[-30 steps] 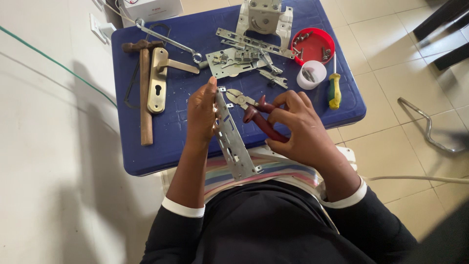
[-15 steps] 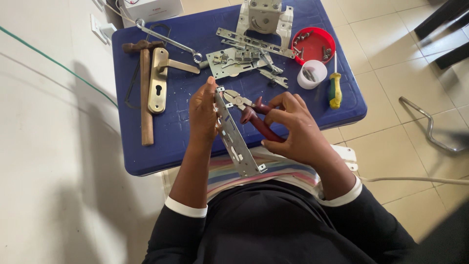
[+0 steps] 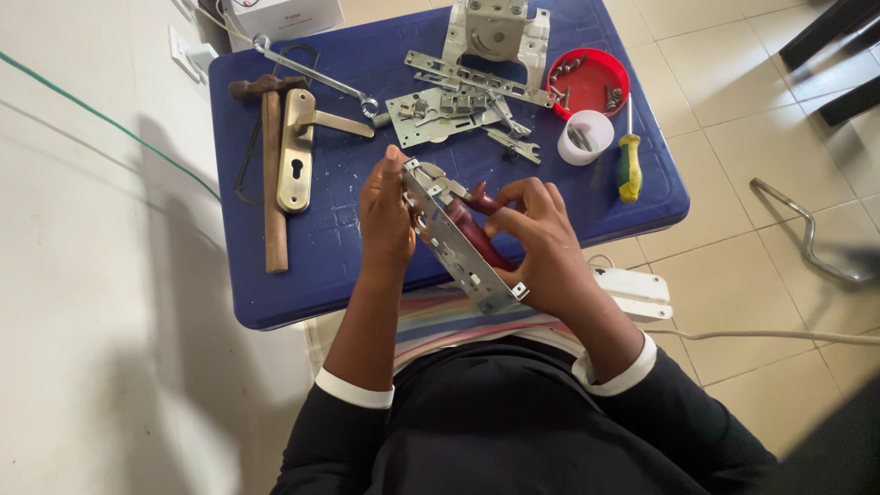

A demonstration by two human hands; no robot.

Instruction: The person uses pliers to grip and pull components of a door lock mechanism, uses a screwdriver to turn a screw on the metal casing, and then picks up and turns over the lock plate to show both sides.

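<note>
My left hand [image 3: 386, 213] grips the upper end of a long silver metal lock case [image 3: 456, 240], which is tilted over the near edge of a blue table [image 3: 321, 252]. My right hand [image 3: 543, 240] holds dark red-handled pliers [image 3: 477, 225], whose jaws rest against the top of the lock case. Both hands are close together above my lap.
On the table lie a wooden-handled hammer [image 3: 271, 165], a brass door handle plate [image 3: 299, 147], a metal wrench [image 3: 316, 75], flat lock parts [image 3: 440, 112], a red lid with screws [image 3: 589, 81], a white cup [image 3: 585, 137] and a yellow-green screwdriver [image 3: 628, 165]. A white plate [image 3: 637, 291] lies on the tiled floor.
The lock case has tilted and shifted slightly; my right hand has brought the pliers closer against its upper end. My left hand keeps its hold.
</note>
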